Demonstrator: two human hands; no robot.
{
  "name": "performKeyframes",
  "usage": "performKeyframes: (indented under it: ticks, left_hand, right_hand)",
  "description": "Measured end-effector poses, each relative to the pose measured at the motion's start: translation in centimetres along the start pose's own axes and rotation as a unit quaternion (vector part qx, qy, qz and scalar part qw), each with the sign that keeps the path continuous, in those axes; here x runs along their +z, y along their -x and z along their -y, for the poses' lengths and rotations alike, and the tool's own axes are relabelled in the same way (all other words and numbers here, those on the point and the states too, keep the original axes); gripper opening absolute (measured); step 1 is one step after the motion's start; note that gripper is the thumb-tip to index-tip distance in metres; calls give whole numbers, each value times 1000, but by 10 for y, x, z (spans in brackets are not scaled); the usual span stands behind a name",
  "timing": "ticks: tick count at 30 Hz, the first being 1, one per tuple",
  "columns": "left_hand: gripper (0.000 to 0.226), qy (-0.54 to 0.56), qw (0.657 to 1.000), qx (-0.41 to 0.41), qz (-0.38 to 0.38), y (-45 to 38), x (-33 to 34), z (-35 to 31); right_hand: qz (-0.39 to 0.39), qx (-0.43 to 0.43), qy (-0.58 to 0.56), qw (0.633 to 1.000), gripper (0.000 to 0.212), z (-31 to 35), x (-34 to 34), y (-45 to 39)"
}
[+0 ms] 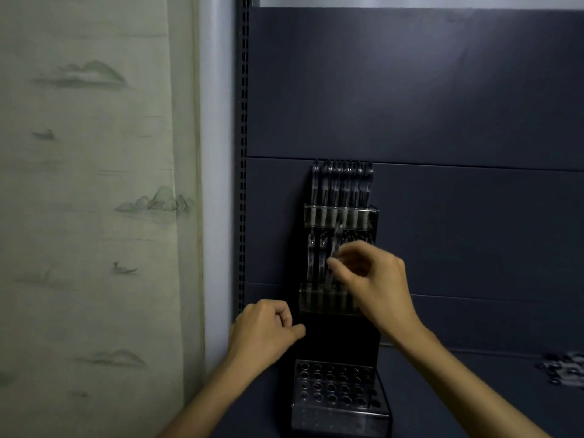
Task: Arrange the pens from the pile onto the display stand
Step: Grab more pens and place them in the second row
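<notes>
Dim room: dark grey shelving panel (pixel 410 90), pale landscape-printed curtain (pixel 94 184) left.

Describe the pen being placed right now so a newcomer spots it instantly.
Find the black tiered display stand against the dark panel, right of the curtain. On its middle tier, the right hand pinches a clear-barrelled pen. Unlike the upright pens to its left, it leans and is the only one held.
</notes>
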State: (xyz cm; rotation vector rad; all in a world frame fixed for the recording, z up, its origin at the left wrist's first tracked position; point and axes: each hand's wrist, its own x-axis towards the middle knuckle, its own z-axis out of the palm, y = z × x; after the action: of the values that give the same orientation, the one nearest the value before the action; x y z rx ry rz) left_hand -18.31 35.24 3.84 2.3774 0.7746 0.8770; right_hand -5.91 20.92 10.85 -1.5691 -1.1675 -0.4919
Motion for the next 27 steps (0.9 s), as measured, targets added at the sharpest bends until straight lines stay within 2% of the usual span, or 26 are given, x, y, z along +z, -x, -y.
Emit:
performKeyframes:
  ticks: [6,11,27]
  left_hand:
    - [38,17,1000,15,-3,1,0,-2]
    - [36,21,1000,16,7,1,5,-1]
    - [28,24,1000,19,7,-4,8,-1]
  right_hand:
    - [25,68,-12,997,10,-3,14,-25]
    - [20,60,-11,998,10,-2,21,-28]
    - [35,72,95,992,12,-1,32,-28]
